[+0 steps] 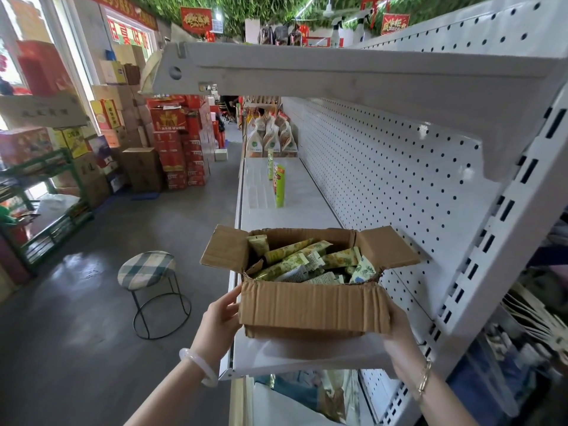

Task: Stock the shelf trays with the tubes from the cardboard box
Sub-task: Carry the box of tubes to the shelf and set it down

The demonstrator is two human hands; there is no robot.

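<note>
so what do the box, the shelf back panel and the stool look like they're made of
Box: brown corrugated cardboard, matte, ribbed wall and fluted flap edges. Back panel: likely white painted metal, a regular grid of punched holes. Stool: thin dark wire frame, probably metal, with a checked fabric seat.

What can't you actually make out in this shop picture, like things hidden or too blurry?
- Head view: the right hand is mostly hidden behind the cardboard box; its fingers can't be seen.
- How many tubes there are: the lower ones are buried under the top layer.
- The print on the tubes is too small and blurred to read.
- The goods on the lower shelf are blurred and cut off by the shelf above.
</note>
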